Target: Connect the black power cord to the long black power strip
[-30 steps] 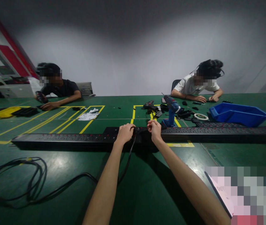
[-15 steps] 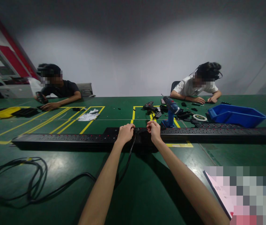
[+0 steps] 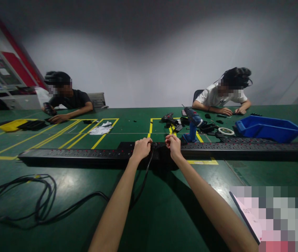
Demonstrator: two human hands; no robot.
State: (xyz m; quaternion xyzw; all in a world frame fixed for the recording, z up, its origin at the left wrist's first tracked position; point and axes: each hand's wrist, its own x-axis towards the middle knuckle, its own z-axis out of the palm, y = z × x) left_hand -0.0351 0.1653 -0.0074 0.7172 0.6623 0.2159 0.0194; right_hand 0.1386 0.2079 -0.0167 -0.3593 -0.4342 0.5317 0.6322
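Observation:
A long black power strip [image 3: 72, 154] with rows of sockets and small red marks lies across the table, running out of view on the right. My left hand [image 3: 141, 148] is at its middle, fingers curled against the end of a black power cable [image 3: 147, 171] that meets the strip there. Just right of that spot, my right hand [image 3: 174, 146] is closed in a pinch over the strip; what lies between its fingertips is too small to make out. The cable drops toward me, passes under my left forearm and loops loosely on the table at left.
Behind the strip stands a blue cordless drill [image 3: 191, 122], with a second drill [image 3: 168, 118], a white ring [image 3: 226, 131] and a blue bin [image 3: 269, 129]. White paper scraps [image 3: 101, 129] lie farther left. Two people sit across the green table [image 3: 67, 196]; a pink-screened device [image 3: 247, 217] is front right.
The whole view has shifted slightly, so most things sit a little farther right. Both hands keep nearly the same place and grip at the strip.

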